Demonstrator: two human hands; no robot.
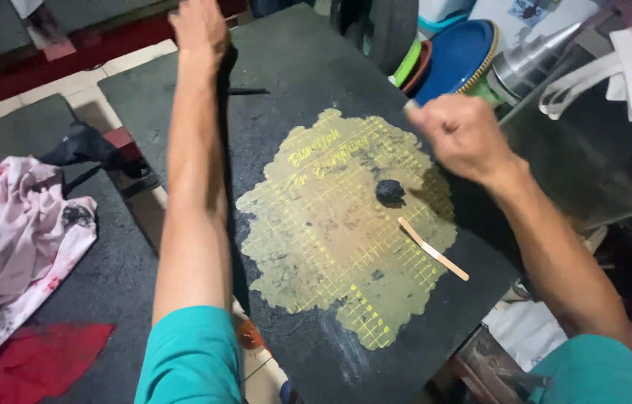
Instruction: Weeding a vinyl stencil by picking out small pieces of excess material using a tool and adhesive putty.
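Item: dark board (308, 82), tilted across the view, matt black-grey, scuffed, with chalky smears near its lower edge.

Patch (346, 232): an olive-yellow stain with ragged, scalloped edges covers the middle of the board. A fine yellow grid of lines runs over it, brightest along the lower right margin, and some yellow writing sits near its upper part. Dark smudges fleck the surface.

Lump (389, 191): small, black, rounded, lying on the patch, just below and to the left of the right hand's knuckles, not touching them.

Stick (433, 249): flat, pale wood, lying slanted on the patch's right side, below the lump and well below the right fingers.

Right hand (462, 135): blurred, held above the upper right edge of the patch. Fingers curled together into a fist; something small and pale shows at the top of the fist, but what it is cannot be told.

Left hand (198, 26): stretched to the far edge of the board, back of the hand up. Whether its fingers are spread or closed over the edge cannot be told.

Surroundings: pink stained cloth (9, 232) and red cloth (39, 359) on a second dark board to the left; blue plate (454, 56) and a metal cone (533, 60) beyond the right fingers. Both sleeves are teal.
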